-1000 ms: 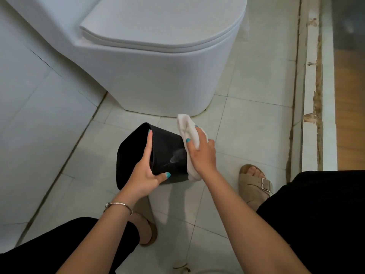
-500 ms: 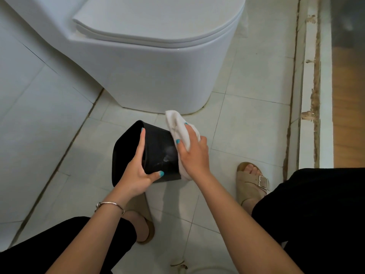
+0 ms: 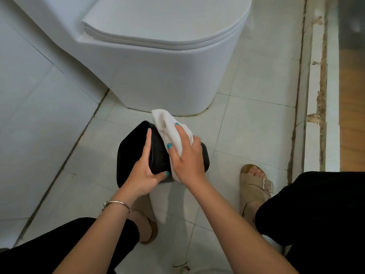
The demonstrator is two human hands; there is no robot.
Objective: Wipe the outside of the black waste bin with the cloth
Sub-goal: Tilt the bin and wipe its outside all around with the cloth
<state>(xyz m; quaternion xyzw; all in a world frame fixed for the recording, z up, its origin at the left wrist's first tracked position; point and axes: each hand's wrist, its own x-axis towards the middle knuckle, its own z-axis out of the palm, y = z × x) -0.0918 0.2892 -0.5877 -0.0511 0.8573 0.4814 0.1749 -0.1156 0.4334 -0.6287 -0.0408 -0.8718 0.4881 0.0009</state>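
Pale floor tiles fill this small bathroom, with a white toilet close behind the work and a worn door threshold on the right. Between the person's knees, the black waste bin is tipped on its side and held just above the floor, with its open mouth turned to the left. The left hand grips the bin at the rim, the fingers reaching over the edge and the thumb pressed on the outer wall. The right hand grasps the white cloth and presses it against the upper side of the bin, and a loose corner of the cloth stands up toward the toilet. The main risk, as I judge it, is that the smooth plastic turns or slips in the left hand if the right hand pushes hard, because only one hand carries the bin. Then it could fall on the tiles or knock the toilet base. Also the free corner may touch the floor and bring dirt back. The far side and the bottom are hidden, so possibly they are not wiped yet and could be missed.
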